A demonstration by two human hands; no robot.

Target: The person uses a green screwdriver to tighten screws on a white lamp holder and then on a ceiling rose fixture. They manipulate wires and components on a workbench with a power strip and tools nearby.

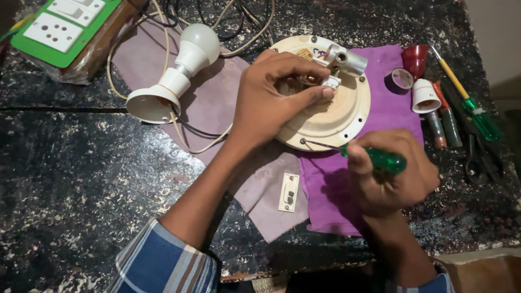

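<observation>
Left hand: I am seeing my left hand [274, 89] resting on the round cream plate [325, 116], with its fingers pinching a small white part [331, 82] on top of it.
Right hand: my right hand [393, 173] is gripping the green screwdriver [380, 158] tight, fist closed around the handle.
Screwdriver tip: the thin metal end is touching a screw [303, 141] at the near edge of the plate.
Where the plate is: it is lying on a purple cloth [339, 190] on the dark speckled table [76, 179].
Step in hand: I think I am working that edge screw while I am holding the plate and the little part steady.
Next move: I am judging that the tip needs to be sitting straight in the screw, and the turning needs to be slow so it is not slipping off.
Nearby: a white bulb in its holder [173, 73] is lying to the left, a small white switch [289, 192] is sitting close to me, and another green screwdriver [467, 97] is lying at the right.
</observation>
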